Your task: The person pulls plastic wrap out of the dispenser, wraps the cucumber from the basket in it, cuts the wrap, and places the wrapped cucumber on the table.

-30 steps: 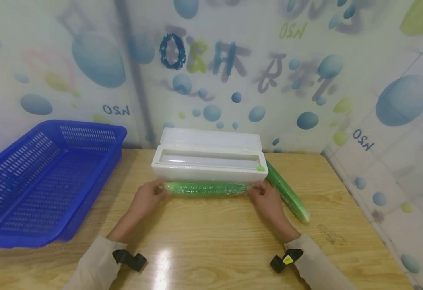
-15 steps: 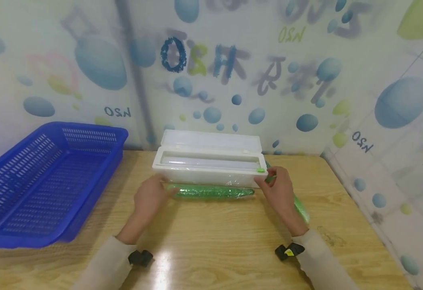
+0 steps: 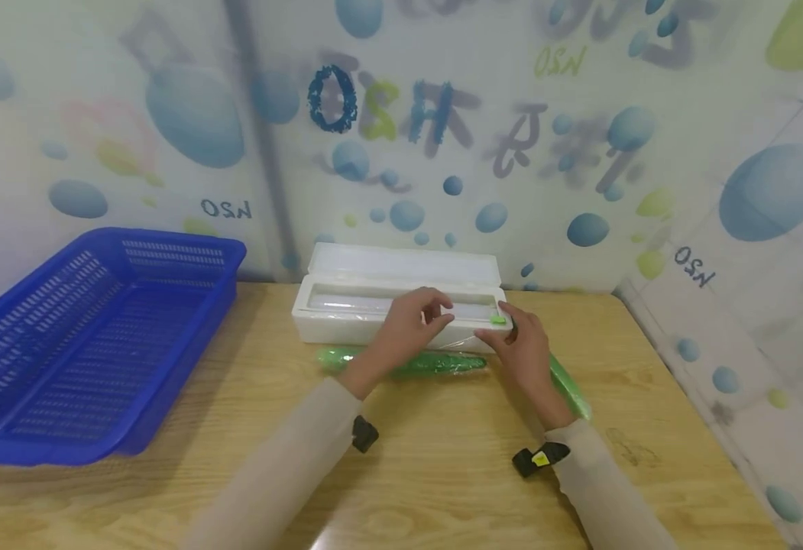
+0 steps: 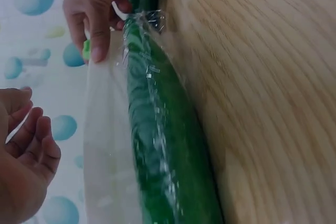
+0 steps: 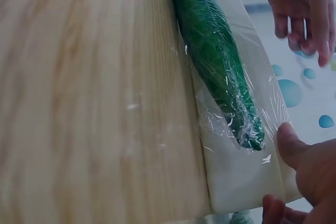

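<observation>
A white cling film box stands near the wall with its lid tilted back and the film roll showing inside. A green cutter slide sits at its right end. My right hand grips that end, thumb on the front face. Above the box front, my left hand hovers with fingers loosely bent, holding nothing. Along the front of the box lies a film-wrapped cucumber, its middle partly behind my left wrist in the head view. Another wrapped cucumber lies at the right, partly hidden by my right hand.
A blue plastic basket stands on the left of the wooden table. A wall with painted bubbles and letters rises right behind the box, and another wall borders the table's right side.
Both hands have let go of the cucumber's ends. My right hand has moved to the box's right end, and my left hand has swung right and up over the box front.
</observation>
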A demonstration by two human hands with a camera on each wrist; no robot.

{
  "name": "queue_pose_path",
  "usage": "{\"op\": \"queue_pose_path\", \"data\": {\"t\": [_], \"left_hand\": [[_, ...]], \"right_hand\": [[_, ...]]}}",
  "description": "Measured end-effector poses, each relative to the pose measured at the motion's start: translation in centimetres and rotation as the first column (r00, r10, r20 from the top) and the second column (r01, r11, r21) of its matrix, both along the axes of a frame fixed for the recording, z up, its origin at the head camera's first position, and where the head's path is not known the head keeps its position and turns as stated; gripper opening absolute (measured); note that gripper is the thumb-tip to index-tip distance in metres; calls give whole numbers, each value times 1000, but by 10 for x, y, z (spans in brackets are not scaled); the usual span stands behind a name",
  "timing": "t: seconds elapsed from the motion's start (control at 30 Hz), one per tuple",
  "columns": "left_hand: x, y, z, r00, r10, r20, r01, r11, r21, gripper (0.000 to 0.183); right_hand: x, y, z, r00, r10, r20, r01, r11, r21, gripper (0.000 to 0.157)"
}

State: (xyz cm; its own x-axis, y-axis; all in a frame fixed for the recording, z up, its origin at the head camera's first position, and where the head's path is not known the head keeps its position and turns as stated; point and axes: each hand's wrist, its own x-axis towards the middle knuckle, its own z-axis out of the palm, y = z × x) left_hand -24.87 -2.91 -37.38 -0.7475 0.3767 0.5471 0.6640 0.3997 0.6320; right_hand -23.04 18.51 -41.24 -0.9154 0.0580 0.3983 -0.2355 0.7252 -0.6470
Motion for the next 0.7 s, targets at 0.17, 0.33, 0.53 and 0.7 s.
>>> {"op": "queue_pose_path", "data": {"t": [0.17,0.33,0.53,0.7], "left_hand": [[-12,29,0,999,-27,22,29,994,-101,17],[-20,46,-6,995,39,92,-20,980,-200,22],[-23,55,-10,990,122,73,-94,948,-305,24],[-19,61,-9,984,161,81,-124,929,-350,25]], "right_hand": [[0,-1,-4,998,-17,-60,16,1000,-25,61],[0,-1,-7,994,-19,-104,14,999,-41,59],[-1,0,-7,987,-13,-162,10,1000,-21,58],[-1,2,-7,986,-10,-168,8,1000,-14,57]]}}
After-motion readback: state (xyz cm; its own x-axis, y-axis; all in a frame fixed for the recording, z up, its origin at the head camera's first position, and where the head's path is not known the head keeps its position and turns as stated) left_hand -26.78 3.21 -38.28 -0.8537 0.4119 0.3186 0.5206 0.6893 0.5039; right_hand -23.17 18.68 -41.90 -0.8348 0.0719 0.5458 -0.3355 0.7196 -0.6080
